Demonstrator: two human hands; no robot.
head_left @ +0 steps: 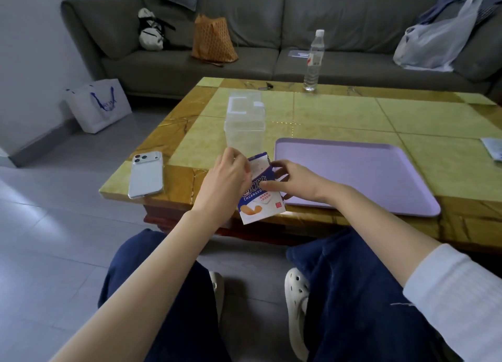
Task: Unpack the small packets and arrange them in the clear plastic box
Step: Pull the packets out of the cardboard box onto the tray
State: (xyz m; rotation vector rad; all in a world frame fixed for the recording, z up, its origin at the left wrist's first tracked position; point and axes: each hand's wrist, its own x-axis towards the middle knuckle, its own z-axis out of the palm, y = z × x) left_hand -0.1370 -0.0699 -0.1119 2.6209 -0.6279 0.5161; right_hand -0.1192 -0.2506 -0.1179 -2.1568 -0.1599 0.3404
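A blue-and-white bandage box (260,198) is held upright over the table's near edge. My left hand (225,182) grips its left side near the top. My right hand (296,182) holds its right side, fingers curled at the opened top flap. Just behind the hands stands the clear plastic box (244,122), open and with nothing visible inside. No small packets are in sight; the inside of the bandage box is hidden.
A lilac tray (353,177) lies on the yellow tiled table (339,111) to the right of the hands. A white phone (146,174) lies at the left corner, a water bottle (313,60) at the far edge, a leaflet (494,148) at the right edge. A grey sofa stands behind.
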